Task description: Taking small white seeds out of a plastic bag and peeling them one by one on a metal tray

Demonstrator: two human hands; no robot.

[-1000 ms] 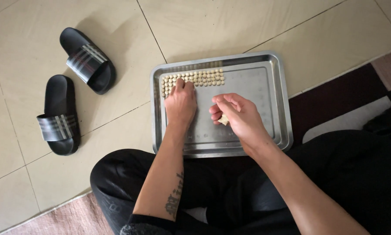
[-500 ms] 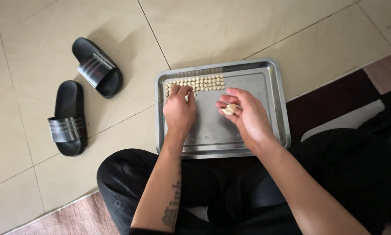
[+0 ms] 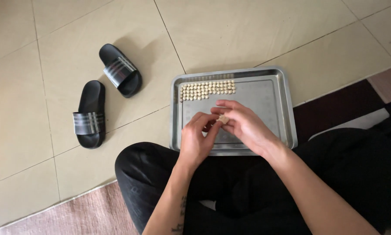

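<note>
Over the near half of the metal tray (image 3: pixel 286 109), in the head view, both hands are brought together above the bare steel. A small pale lump (image 3: pixel 223 118) is pinched between the fingers (image 3: pixel 228 114) of the right hand (image 3: pixel 247 128); the fingers of the left hand (image 3: pixel 197 139) are closed onto the same lump from the other side. Rows of small pale pieces (image 3: pixel 207 89) are laid touching one another along the far left edge of the tray; roughly three short rows are filled, the third only partly. Most of the tray floor is seen uncovered, so the work is judged early. The tray is set on a tiled floor (image 3: pixel 247 30). Two black slippers (image 3: pixel 104 95) are noted well apart to the left.
</note>
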